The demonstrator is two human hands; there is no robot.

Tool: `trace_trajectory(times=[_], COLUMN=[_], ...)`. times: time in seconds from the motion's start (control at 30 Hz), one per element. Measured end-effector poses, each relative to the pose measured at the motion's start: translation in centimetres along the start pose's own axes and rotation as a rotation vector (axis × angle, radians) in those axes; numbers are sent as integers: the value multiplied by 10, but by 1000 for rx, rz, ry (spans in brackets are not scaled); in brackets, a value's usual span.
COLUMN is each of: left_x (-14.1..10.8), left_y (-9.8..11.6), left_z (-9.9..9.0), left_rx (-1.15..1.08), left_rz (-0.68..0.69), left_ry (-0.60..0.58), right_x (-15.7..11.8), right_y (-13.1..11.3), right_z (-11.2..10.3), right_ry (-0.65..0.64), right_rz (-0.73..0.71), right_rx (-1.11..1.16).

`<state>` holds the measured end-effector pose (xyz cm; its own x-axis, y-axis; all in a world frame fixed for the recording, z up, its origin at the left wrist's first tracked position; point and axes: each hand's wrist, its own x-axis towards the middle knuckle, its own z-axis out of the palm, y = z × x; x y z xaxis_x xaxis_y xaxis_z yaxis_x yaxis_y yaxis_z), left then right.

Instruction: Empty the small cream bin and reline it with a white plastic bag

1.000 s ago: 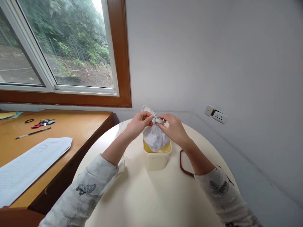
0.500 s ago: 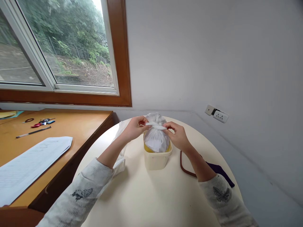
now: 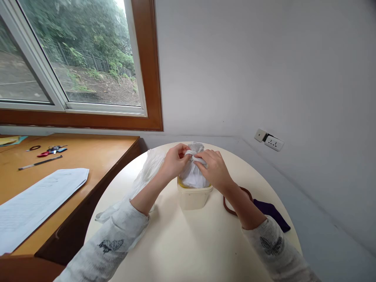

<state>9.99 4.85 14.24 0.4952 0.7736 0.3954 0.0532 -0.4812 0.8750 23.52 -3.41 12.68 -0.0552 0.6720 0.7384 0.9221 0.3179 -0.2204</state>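
A filled white plastic bag (image 3: pixel 194 177) rises out of a small cream bin (image 3: pixel 194 199) with a yellow inner edge. My left hand (image 3: pixel 176 159) pinches one twisted end of the bag's neck between thumb and fingers. From the other side my right hand (image 3: pixel 215 167) grips the opposite end, fingers curled over it. Both hands meet close together at the twisted neck, where my fingers partly hide the plastic. Beside my left forearm lies another thin white plastic bag (image 3: pixel 148 170), loose and crumpled.
The bin stands on a round cream table (image 3: pixel 188 239). Right of it lie a brown-rimmed item (image 3: pixel 230 211) and a dark purple cloth (image 3: pixel 273 215), partly behind my right arm. A wooden desk (image 3: pixel 96 156) at left holds papers (image 3: pixel 44 203), a pen (image 3: pixel 40 163) and keys (image 3: pixel 54 149).
My hands have come closer together at the bag's neck, with the left moving right and the right moving slightly left. The stretched twist between them has shortened.
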Motion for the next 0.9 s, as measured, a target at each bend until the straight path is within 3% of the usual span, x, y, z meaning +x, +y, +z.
trace_trajectory(times=[0.17, 0.33, 0.47, 0.73, 0.9], left_x=[0, 1, 0, -2, -1], left_y=[-1, -1, 0, -1, 2], left_z=[-8, -18, -16, -3, -5], left_rx=[-207, -136, -42, -17, -177], left_rz=[-129, -154, -101, -30, -63], left_ry=[-182, -281, -240, -82, -69], right_x=[-3, -8, -9, -4, -4], right_y=[8, 22, 28, 5, 11], right_z=[-4, -9, -7, 1, 2], right_ry=[-10, -33, -45, 58, 37], right_rz=[1, 151, 241, -40, -50], right_rx=[-11, 286, 462, 15, -49])
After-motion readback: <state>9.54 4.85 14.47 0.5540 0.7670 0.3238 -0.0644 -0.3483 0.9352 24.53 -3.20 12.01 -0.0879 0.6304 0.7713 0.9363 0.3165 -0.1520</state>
